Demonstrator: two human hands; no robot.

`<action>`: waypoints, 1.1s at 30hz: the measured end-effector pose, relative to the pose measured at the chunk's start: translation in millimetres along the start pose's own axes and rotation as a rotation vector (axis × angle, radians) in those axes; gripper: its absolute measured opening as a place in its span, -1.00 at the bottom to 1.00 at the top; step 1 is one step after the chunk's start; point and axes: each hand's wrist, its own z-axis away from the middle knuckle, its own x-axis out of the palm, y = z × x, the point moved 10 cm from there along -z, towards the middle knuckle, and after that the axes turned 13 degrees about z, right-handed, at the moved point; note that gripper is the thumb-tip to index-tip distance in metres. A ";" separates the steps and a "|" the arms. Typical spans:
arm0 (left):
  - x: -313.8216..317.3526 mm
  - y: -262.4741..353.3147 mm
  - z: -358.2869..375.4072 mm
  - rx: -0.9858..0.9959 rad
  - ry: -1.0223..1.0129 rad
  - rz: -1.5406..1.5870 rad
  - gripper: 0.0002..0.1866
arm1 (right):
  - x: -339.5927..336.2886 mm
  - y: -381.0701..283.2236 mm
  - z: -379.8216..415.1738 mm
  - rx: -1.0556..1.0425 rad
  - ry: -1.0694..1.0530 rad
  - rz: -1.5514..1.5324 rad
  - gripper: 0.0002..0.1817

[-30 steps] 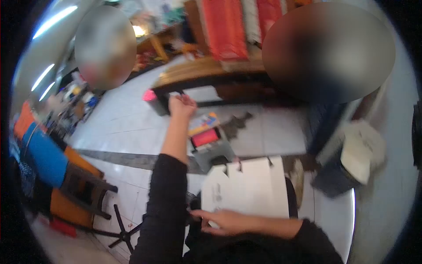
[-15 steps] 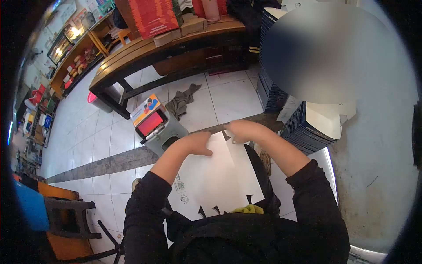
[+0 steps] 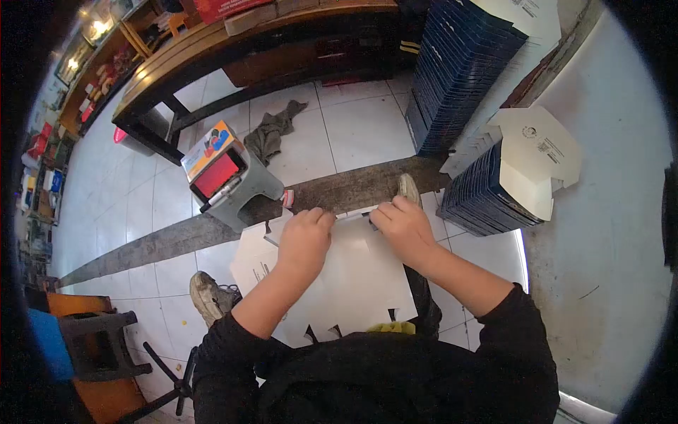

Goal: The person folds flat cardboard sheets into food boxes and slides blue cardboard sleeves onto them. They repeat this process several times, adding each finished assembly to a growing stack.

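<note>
A flat white cardboard box blank point(image 3: 353, 279) lies across my lap, with printed marks near its left flap. My left hand point(image 3: 305, 237) grips the far edge of the blank, fingers curled over it. My right hand point(image 3: 401, 225) pinches the same far edge a little to the right, pressing a flap. Both sleeves are black. My shoes point(image 3: 209, 297) show on the tiled floor below the sheet.
Two stacks of flat dark-blue box blanks point(image 3: 459, 67) stand at the right, the lower one point(image 3: 494, 191) topped by a white blank. A grey stool with a red item point(image 3: 226, 180) stands ahead left, a grey rag point(image 3: 272, 131) behind it, a wooden bench point(image 3: 212, 53) beyond.
My view has tipped down and the person ahead has left it. My left hand came down from reaching out and both hands now hold the sheet's far edge, closer to me.
</note>
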 end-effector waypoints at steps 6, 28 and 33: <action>5.1 22.1 14.7 0.074 0.141 -0.154 -0.80 | -2.1 -8.7 26.0 -0.031 0.160 0.146 -0.89; -57.1 -51.2 11.3 0.151 -0.014 -0.288 -0.19 | -16.9 1.0 8.2 0.045 0.041 -0.088 -0.73; -34.8 -67.4 12.3 -0.077 -0.216 0.109 -0.38 | -12.3 9.7 16.3 0.144 0.031 -0.147 -0.69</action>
